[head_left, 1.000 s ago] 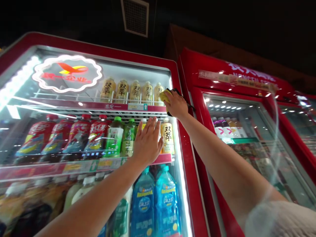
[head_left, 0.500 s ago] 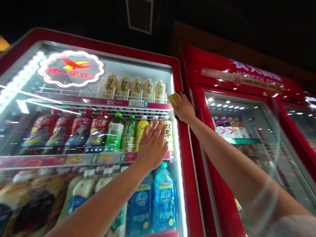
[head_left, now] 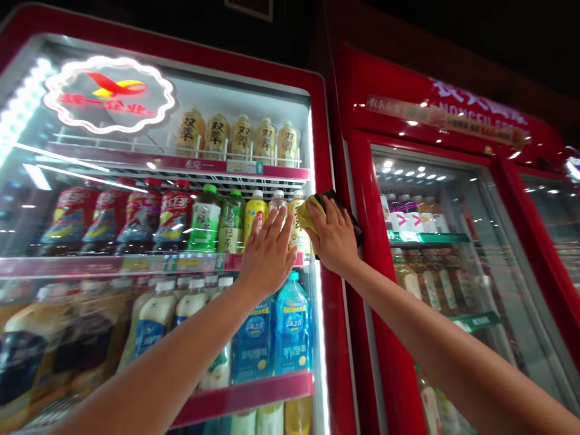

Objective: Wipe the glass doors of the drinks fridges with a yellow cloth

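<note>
My left hand (head_left: 267, 257) lies on the glass door of a lit drinks fridge, its fingers stretched out and nothing in it. Behind it, through the glass, stand bottles on the middle shelf. To its right, my right hand (head_left: 336, 238) presses a yellow and black cloth (head_left: 312, 215) against the right edge of the door, where glass meets the red frame (head_left: 325, 151). The cloth partly covers a cream-labelled bottle (head_left: 296, 212) behind the glass. Part of the cloth is hidden under my fingers.
A second red fridge (head_left: 362, 193) with glass doors stands close on the right, bottles on its shelves. A glowing round logo (head_left: 110, 95) shows on the left fridge's upper glass. A ceiling vent (head_left: 251, 7) is overhead.
My right hand has moved the cloth down along the door's right edge, from the top shelf's level to the middle shelf's. My left hand stays on the glass. The view has tilted downward.
</note>
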`<state>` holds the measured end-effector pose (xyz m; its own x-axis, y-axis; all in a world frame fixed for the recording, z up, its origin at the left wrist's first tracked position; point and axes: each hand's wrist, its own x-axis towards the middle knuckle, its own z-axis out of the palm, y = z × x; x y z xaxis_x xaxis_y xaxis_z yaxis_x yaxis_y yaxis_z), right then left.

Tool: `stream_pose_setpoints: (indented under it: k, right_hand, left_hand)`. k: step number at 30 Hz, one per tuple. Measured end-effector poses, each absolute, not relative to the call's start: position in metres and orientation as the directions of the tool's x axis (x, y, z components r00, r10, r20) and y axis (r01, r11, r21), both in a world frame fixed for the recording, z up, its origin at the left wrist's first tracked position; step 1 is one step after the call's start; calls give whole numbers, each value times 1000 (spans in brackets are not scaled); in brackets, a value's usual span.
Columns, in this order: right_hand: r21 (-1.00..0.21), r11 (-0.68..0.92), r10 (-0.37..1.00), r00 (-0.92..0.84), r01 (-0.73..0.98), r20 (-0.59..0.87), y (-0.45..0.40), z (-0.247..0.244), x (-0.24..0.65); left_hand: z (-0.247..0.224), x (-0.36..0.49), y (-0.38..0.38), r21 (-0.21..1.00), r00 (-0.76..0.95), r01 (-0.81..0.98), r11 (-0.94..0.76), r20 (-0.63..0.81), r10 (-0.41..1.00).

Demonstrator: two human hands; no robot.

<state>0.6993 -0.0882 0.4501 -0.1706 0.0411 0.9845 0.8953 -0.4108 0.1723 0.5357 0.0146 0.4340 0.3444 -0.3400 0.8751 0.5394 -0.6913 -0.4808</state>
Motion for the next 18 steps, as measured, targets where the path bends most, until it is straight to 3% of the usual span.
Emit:
stream_pose_setpoints:
  k: [4, 7, 10, 15, 18]
  right_hand:
    - [201, -403, 50, -198, 893, 979, -87, 491, 702]
    - [117, -375, -34, -140, 920, 990, -79, 547, 695]
    - [90, -321, -72, -118, 943, 990, -69, 568, 679]
    - [444, -168, 144, -423, 880, 894, -79, 521, 678]
    - [455, -130, 160, -434, 881, 887, -94, 519, 693]
  left_hand:
    - [429, 528, 19, -496, 352, 557, -666, 867, -352]
    - [426, 525, 22, -481, 353, 579, -658, 876, -329]
    - [424, 525, 23, -459, 339, 598, -657, 888, -311]
    - [421, 515, 29, -439, 291, 599, -670, 899, -328]
    - [419, 501, 33, -439, 282, 604, -665, 898, -337]
